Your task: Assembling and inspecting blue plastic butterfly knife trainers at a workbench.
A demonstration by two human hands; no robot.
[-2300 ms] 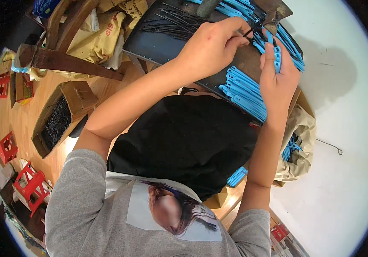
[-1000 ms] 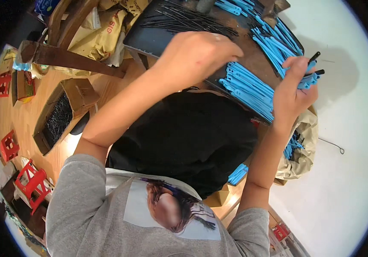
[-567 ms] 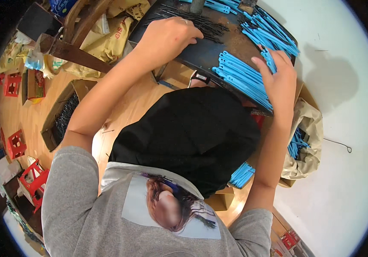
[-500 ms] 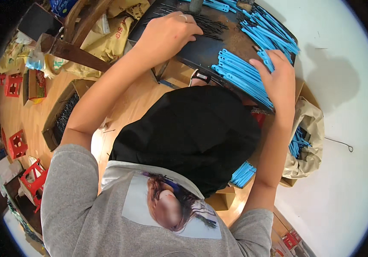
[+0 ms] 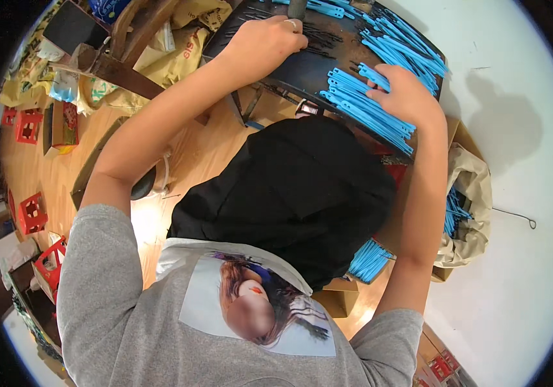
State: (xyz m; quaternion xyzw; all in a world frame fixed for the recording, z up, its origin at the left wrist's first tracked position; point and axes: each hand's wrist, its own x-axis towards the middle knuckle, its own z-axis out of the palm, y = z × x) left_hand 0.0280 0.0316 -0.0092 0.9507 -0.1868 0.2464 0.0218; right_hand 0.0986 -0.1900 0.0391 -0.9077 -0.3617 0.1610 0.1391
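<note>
My left hand (image 5: 267,48) is closed at the far left of the dark worktable (image 5: 296,80). Its fingertips are pinched among thin black rods (image 5: 318,39), and whatever they hold is hidden. A ring is on one finger. My right hand (image 5: 410,97) grips a flat blue plastic strip (image 5: 374,76) with a hole at its end, thumb below it. Under that hand lies a neat row of blue strips (image 5: 367,113) along the near table edge. Beyond it, a looser pile of blue strips (image 5: 402,48) covers the right side. A dark upright post (image 5: 297,9) rises at the back.
A white wall (image 5: 515,84) borders the right. Beside the table stands a paper-lined box (image 5: 473,226) of blue strips, with another bundle of strips (image 5: 370,261) lower down. Yellow sacks (image 5: 186,48), a wooden frame (image 5: 122,77) and red stools (image 5: 31,213) stand at left.
My right hand has moved left with the blue strip, bringing it over the neat row's far end. My left hand stays at the black rods. The whole view has shifted slightly.
</note>
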